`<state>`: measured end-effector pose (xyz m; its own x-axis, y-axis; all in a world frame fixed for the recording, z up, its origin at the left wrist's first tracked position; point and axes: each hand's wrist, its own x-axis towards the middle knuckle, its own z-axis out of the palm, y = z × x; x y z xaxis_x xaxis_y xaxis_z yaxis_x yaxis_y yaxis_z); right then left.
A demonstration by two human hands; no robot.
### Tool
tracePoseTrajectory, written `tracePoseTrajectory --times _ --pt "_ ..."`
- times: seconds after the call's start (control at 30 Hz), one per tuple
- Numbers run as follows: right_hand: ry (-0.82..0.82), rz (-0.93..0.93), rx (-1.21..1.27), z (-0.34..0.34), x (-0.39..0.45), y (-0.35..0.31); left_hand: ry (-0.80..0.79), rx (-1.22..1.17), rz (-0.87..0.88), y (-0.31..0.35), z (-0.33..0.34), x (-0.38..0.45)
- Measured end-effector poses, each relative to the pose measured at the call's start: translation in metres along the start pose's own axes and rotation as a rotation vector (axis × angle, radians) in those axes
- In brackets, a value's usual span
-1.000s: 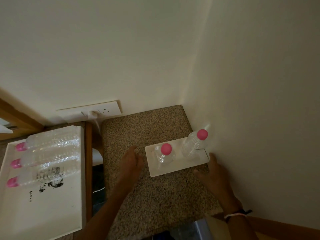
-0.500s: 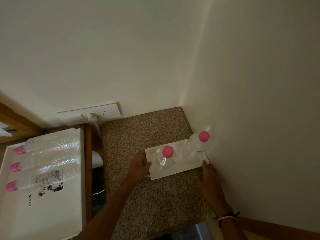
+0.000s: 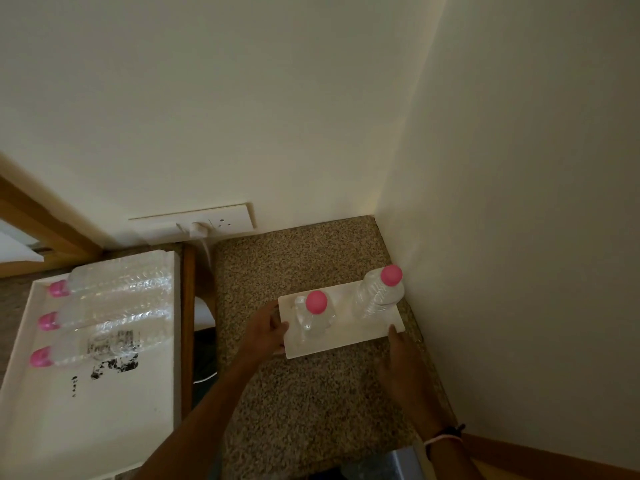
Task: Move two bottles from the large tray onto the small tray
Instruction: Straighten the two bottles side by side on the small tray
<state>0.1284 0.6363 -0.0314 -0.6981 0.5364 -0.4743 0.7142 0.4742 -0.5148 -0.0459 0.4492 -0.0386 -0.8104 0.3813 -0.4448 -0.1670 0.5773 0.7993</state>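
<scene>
The small white tray lies on a speckled stone counter in the wall corner. Two clear bottles with pink caps stand upright on it: the left bottle and the right bottle by the wall. My left hand grips the tray's left edge. My right hand touches the tray's front right corner with its fingertips. At the left, the large white tray holds three more pink-capped bottles lying on their sides.
Walls close the counter at the back and right. A white socket plate with a plug sits on the back wall. A wooden edge and a dark gap separate the large tray from the counter.
My left hand moved right and took hold of the small tray's left edge. My right hand came forward to the tray's front right corner. The bottles stayed upright.
</scene>
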Motion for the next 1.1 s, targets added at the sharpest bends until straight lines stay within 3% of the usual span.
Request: tracePoseTrajectory --times 0.6,0.73,0.87,0.97,1.1 --pt "-0.157 -0.104 -0.083 0.001 0.011 -0.021 0.078 0.01 -0.028 -0.014 -0.043 -0.017" --pt "-0.118 -0.075 -0.02 -0.016 0.018 -0.019 0.116 0.041 0.027 -0.021 -0.045 -0.021" --pt "0.009 -0.194 0.02 -0.036 0.029 -0.019 0.062 0.078 0.092 -0.027 -0.049 -0.026" --pt "-0.032 -0.273 0.095 -0.042 0.039 -0.029 0.012 0.226 0.18 -0.027 -0.046 -0.029" --pt "-0.105 -0.32 0.253 -0.032 0.053 -0.052 0.022 0.187 0.241 -0.023 -0.036 -0.03"
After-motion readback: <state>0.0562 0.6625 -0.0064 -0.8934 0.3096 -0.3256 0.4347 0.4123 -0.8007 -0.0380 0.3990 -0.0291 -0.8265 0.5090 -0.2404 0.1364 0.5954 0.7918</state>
